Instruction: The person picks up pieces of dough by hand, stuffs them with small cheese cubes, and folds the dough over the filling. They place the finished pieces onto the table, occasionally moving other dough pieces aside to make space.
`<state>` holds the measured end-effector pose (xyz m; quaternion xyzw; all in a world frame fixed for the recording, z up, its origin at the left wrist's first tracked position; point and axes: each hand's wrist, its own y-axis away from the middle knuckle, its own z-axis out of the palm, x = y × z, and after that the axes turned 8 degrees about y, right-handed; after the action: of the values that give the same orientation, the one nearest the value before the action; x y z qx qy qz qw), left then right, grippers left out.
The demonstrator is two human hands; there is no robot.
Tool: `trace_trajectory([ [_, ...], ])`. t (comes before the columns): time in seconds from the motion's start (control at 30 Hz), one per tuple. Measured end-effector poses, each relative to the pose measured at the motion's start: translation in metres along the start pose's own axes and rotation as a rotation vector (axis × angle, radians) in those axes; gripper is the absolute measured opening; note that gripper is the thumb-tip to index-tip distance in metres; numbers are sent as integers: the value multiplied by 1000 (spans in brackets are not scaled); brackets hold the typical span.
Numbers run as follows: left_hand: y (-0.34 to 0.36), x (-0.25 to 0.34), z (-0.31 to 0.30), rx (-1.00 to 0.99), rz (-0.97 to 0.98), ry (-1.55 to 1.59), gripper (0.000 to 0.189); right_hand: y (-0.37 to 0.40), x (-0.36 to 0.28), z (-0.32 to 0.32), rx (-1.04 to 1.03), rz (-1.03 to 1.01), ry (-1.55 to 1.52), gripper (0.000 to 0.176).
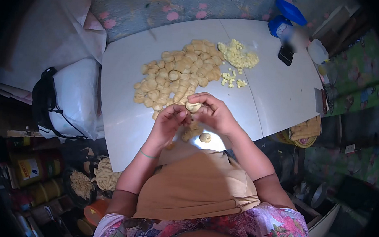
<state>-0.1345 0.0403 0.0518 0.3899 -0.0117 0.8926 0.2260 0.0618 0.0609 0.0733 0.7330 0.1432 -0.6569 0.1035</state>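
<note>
My right hand (216,113) holds a small round dough piece (193,106) between thumb and fingers, above the table's near side. Close beside it, my left hand (171,118) has its fingers curled and thumb pressed in; what sits in that pinch, if anything, is too small to make out. Beyond both hands spreads a large pile of flattened round dough pieces (173,75). One more dough ball (205,137) rests in a bright patch of light below my right hand. Small pale yellow cubes (229,78) lie loose to the right of the pile.
A clear plastic bag of pale cubes (239,55) is at the white table's (124,114) far side. Behind it are a blue scale (280,26) and a black phone (285,55). A white sack (76,94) stands left, with bowls of dough strips (105,174) below.
</note>
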Motion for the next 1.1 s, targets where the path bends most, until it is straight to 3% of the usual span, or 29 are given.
trace_trajectory([
  [0.07,-2,-12,-1,33,47,-133,7,6,3,1,25,-154,399,15],
  [0.17,-3,-21,8,74,91,-232,5,5,29,-1,80,-4,65,16],
  [0.27,-4,-33,-1,87,92,-238,5,3,27,-4,278,62,-330,18],
  [0.37,-3,-43,-10,151,94,-195,8,6,10,-28,250,169,-135,19],
  [0.4,-3,-45,-11,184,97,-176,9,7,17,-40,108,172,57,17],
  [0.47,-1,-49,-16,223,142,-197,9,4,29,-43,18,-253,502,16],
  [0.57,2,-53,-13,284,196,-139,10,5,34,-36,-158,-436,918,24],
  [0.67,9,-54,-9,371,182,-49,10,15,42,-7,-245,-119,845,35],
  [0.77,17,-56,0,420,249,74,11,14,60,1,-206,-258,810,36],
  [0.9,26,-49,23,356,376,114,10,6,46,-14,-272,-239,377,33],
  [0.97,25,-53,32,349,439,-92,12,6,36,-18,-277,-147,193,33],
  [1.1,25,-49,54,449,429,-434,14,5,30,-23,-341,-6,322,35],
])
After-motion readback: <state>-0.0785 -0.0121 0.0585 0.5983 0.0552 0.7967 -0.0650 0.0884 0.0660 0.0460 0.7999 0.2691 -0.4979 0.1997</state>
